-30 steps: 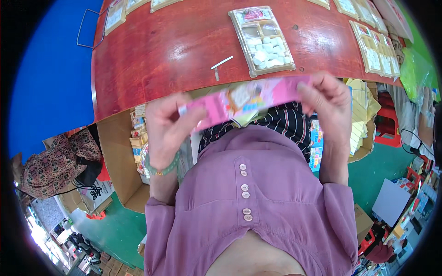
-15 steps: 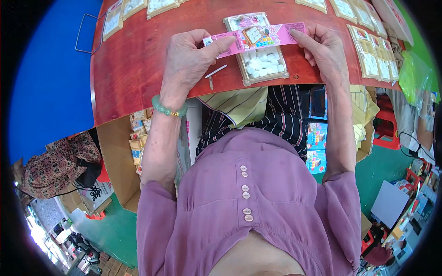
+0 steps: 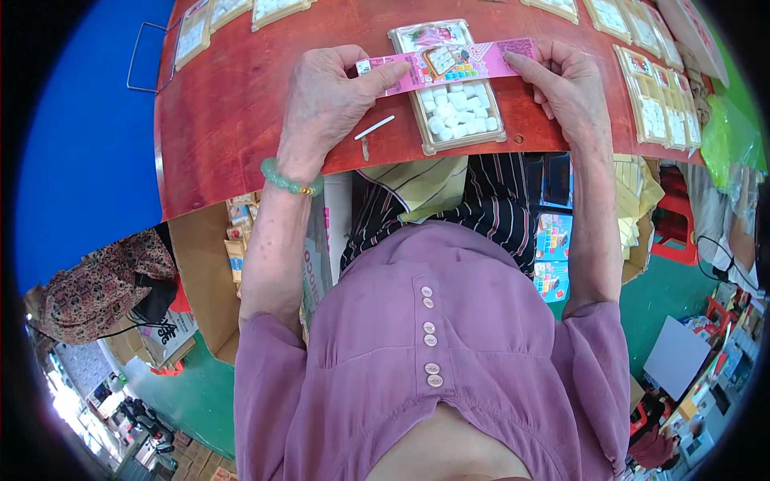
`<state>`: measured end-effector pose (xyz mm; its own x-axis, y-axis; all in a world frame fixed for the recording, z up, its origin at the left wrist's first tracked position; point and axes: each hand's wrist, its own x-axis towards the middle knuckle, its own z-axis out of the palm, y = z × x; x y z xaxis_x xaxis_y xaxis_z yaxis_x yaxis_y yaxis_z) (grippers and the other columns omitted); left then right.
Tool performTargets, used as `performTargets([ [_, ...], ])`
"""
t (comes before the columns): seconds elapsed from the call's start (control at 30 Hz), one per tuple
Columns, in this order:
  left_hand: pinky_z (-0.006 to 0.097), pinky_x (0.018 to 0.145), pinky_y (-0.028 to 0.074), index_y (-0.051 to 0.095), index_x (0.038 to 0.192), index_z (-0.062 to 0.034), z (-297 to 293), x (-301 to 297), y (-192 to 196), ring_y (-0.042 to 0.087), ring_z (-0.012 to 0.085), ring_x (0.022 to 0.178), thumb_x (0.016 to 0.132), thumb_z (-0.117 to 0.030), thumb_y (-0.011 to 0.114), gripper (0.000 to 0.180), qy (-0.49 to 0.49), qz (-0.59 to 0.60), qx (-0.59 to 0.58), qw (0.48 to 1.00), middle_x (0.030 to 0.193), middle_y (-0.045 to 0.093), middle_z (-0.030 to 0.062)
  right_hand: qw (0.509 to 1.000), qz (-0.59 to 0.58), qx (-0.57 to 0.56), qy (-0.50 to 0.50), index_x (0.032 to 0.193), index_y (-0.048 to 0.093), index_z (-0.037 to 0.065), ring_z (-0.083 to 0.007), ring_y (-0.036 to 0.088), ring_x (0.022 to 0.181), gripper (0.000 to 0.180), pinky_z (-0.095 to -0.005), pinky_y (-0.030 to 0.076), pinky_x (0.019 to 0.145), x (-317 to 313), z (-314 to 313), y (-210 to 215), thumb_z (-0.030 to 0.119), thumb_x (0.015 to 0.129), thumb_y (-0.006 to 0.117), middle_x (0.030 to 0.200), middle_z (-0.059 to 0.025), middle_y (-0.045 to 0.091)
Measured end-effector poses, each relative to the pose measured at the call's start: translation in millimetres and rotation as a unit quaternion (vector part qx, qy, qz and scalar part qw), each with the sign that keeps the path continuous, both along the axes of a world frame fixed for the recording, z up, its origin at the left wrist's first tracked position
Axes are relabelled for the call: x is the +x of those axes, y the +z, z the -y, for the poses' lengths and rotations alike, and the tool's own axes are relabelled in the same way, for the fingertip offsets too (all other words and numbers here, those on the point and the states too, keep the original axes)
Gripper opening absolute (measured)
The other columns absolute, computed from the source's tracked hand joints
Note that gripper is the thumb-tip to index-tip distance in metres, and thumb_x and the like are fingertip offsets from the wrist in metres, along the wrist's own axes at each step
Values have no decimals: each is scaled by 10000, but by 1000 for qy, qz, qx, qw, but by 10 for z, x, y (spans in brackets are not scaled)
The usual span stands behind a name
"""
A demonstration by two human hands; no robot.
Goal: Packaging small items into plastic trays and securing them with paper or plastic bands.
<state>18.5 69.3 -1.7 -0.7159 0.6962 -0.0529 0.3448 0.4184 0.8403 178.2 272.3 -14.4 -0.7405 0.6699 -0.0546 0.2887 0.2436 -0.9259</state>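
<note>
A pink printed paper strip (image 3: pixel 449 64) is stretched crosswise over a clear-lidded tray of white marshmallow-like pieces (image 3: pixel 461 112). The tray lies on the red table near its front edge. My left hand (image 3: pixel 333 96) pinches the strip's left end between thumb and fingers. At the right end, my right hand (image 3: pixel 565 84) grips it with the thumb on top. Whether the strip touches the tray's lid I cannot tell. A short white stick (image 3: pixel 374 127) lies on the table beside my left hand.
Similar filled trays (image 3: pixel 658 104) stand in a row at the right, with others (image 3: pixel 192 32) along the far left. A wire frame (image 3: pixel 148 60) overhangs the table's left edge. Below the edge are a cardboard box (image 3: pixel 200 280) with small packs and blue printed boxes (image 3: pixel 552 236).
Both hands keep hold of the strip over the tray, nearly still. The whole view has shifted slightly.
</note>
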Motion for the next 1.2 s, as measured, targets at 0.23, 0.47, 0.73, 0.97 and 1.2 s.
performTargets([
  [0.23,190,462,352,656,678,-20,-13,14,36,481,30,524,778,-323,738,329,-6,-35,-29,999,553,548,-15,999,17,25,11,754,628,45,-35,468,508,273,-190,356,441,0,9,28,297,780,733,589,26,539],
  [0.47,315,451,377,676,676,-7,-20,0,-49,497,130,450,745,-334,718,337,-3,-76,-10,997,483,550,76,998,20,62,1,773,641,18,-52,505,539,266,-214,399,487,-7,32,-12,271,781,723,607,5,576],
  [0.73,385,499,431,679,680,-21,-73,41,53,572,270,488,762,-395,676,383,-30,-160,-89,983,494,550,141,985,9,173,0,775,656,3,-107,554,555,246,-277,449,530,-23,-14,-158,240,765,722,615,-51,610],
  [0.97,423,537,458,660,637,-26,-97,68,50,598,326,551,777,-458,637,454,-33,-234,-109,966,546,577,168,976,29,216,-4,819,668,13,-16,466,582,137,-192,387,514,-62,74,-124,148,811,695,637,43,567],
  [1.2,430,548,464,648,584,-22,-147,0,32,614,322,572,775,-519,620,533,-44,-239,-189,951,548,585,168,972,43,230,-5,826,670,19,-39,485,578,158,-209,407,525,-136,93,-144,172,799,702,641,17,589],
])
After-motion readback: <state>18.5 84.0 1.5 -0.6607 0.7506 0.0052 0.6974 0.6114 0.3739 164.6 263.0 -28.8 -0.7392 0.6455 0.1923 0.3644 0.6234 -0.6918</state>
